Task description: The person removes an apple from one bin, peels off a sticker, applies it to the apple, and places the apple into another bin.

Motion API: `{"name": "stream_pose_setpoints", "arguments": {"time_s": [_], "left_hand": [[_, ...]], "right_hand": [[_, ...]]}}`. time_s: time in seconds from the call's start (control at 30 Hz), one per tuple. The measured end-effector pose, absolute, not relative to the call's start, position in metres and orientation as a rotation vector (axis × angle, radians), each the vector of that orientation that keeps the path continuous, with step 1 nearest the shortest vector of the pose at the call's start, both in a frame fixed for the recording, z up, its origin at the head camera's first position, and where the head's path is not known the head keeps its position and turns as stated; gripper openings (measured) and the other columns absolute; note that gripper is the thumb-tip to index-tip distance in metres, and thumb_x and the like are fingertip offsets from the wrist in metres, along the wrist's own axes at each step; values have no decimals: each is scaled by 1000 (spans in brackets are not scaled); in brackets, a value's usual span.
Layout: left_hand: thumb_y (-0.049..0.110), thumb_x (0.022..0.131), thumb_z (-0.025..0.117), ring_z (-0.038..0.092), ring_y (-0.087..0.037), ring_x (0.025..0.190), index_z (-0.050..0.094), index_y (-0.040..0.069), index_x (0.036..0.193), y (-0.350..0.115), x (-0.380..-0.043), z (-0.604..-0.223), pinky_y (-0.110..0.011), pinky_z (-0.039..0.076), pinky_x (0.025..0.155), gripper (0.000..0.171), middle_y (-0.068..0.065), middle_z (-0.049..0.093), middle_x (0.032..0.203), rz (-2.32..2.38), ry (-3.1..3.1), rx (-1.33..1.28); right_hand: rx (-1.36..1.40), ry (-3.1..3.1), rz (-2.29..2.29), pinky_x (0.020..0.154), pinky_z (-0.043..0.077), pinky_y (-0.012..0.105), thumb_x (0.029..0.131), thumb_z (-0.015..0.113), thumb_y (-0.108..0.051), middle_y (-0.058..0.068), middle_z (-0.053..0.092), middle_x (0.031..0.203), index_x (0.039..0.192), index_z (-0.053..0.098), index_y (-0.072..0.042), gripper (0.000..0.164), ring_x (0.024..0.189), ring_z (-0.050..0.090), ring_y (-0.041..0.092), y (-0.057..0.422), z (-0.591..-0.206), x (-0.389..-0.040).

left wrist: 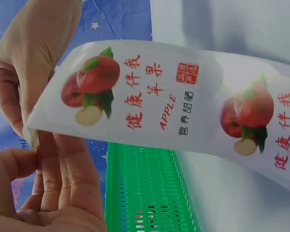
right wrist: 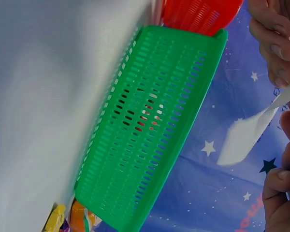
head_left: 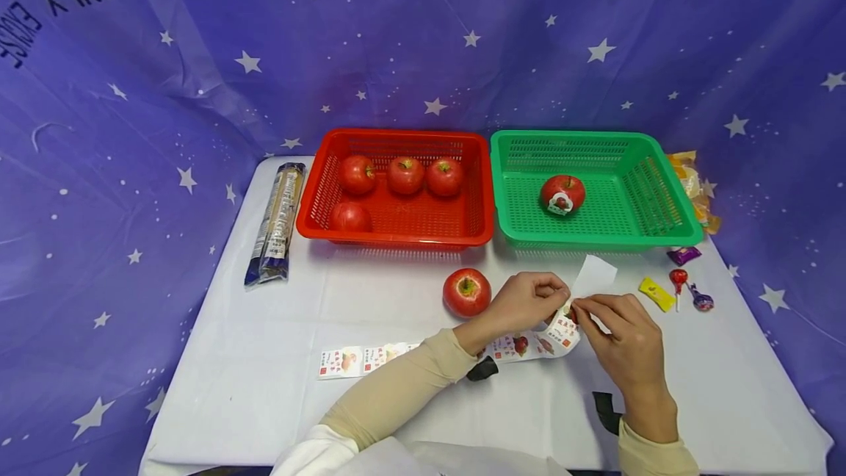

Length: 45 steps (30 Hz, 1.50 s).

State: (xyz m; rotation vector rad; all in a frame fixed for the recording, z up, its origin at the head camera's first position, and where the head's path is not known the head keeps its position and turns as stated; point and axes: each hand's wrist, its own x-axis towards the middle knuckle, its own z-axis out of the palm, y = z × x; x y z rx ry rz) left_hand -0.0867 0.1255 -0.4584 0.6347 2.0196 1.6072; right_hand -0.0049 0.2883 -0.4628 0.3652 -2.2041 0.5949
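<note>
My left hand (head_left: 529,301) and right hand (head_left: 624,336) meet over the table in front of the green basket. Between them they pinch a strip of apple stickers (head_left: 565,327), printed with red apples and lettering. A blank white end (head_left: 593,275) of the strip sticks up past the fingertips. Up close in the left wrist view, the printed strip (left wrist: 150,96) curves away from the pinching fingers. Its other end lies on the table, partly behind my left forearm. Just left of my left hand stands a red apple (head_left: 466,292), which neither hand touches.
A red basket (head_left: 396,241) holds several apples. Beside it, the green basket (head_left: 601,242) contains an apple with a sticker (head_left: 562,203). Long packages (head_left: 276,222) lie at the left; candies (head_left: 656,294), lollipops (head_left: 678,279) and an orange packet (head_left: 690,182) are at the right.
</note>
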Motion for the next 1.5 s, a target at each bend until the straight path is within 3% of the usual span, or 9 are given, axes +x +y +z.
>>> {"name": "stream_pose_setpoints", "arguments": {"time_s": [0.13,0.27,0.37,0.47,0.53,0.9,1.03,1.27,1.5], "left_hand": [[32,95,59,57,0,57,70,25,89,125,-88,-458,-16,44,54,15,15,65,69,1589,2034,641],[34,94,59,60,2,65,71,26,92,124,-89,-458,-16,47,59,15,16,66,75,1586,2043,649],[35,94,60,62,1,69,72,24,95,124,-90,-460,-17,50,63,17,15,66,79,1595,2024,666],[36,94,60,63,2,72,73,23,96,124,-90,-462,-17,51,65,18,15,67,82,1608,1996,664],[36,94,60,63,3,75,73,22,97,124,-90,-462,-17,50,66,19,15,68,83,1618,1974,649],[32,93,62,62,1,70,74,19,95,124,-89,-461,-18,50,61,18,12,69,80,1666,1898,566],[32,93,63,63,2,71,74,18,95,125,-89,-460,-17,50,62,18,12,70,80,1665,1900,557],[31,93,62,62,1,67,74,17,95,124,-89,-458,-18,50,59,18,11,70,78,1661,1886,564],[32,93,63,64,4,73,75,19,95,124,-89,-458,-17,51,62,18,12,70,82,1647,1930,571]], "right_hand": [[377,-2217,617,75,42,17,89,69,-25,8,70,83,85,75,-2,24,75,56,24,289,-464,-6],[339,-2247,683,84,37,5,80,76,-11,11,68,88,88,74,-1,12,82,57,25,289,-463,-5],[290,-2257,718,82,37,4,69,81,1,13,67,92,92,75,-2,24,86,57,24,290,-463,-5],[275,-2251,735,83,37,4,66,82,3,12,68,92,93,76,-3,29,87,57,23,289,-463,-5],[285,-2237,739,88,37,5,66,82,3,12,68,90,91,76,-3,27,86,57,25,289,-463,-5],[348,-2158,696,84,37,9,70,80,-1,13,70,86,85,76,-1,16,78,56,28,289,-465,-6],[362,-2150,682,86,36,9,76,78,-8,13,70,86,85,76,-1,12,78,56,28,289,-464,-7],[378,-2154,676,88,36,7,89,68,-27,13,69,86,84,74,-1,28,78,56,28,289,-464,-7],[399,-2177,729,94,37,8,84,74,-16,15,68,92,92,75,0,18,85,57,29,290,-463,-6]]}}
